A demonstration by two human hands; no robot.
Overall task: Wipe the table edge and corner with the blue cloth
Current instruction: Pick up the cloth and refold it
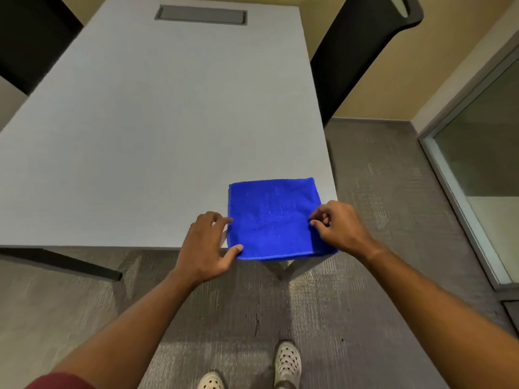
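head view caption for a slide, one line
Left hand touches, right hand pinches the cloth at the table corner

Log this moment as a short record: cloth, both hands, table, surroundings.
cloth: blue cloth, flat on the near right corner of the table, near edge overhanging
left hand: fingertips at cloth's left edge, thumb on its near corner
right hand: pinches cloth's right edge
table: grey, cable hatch at far end
surroundings: black chair at right, carpet floor

No text, label, brand, number or sign can be read anywhere in view. The blue cloth (273,217) is plain, and the grey surface (140,136) and its recessed cable hatch (200,14) bear no legible marking.
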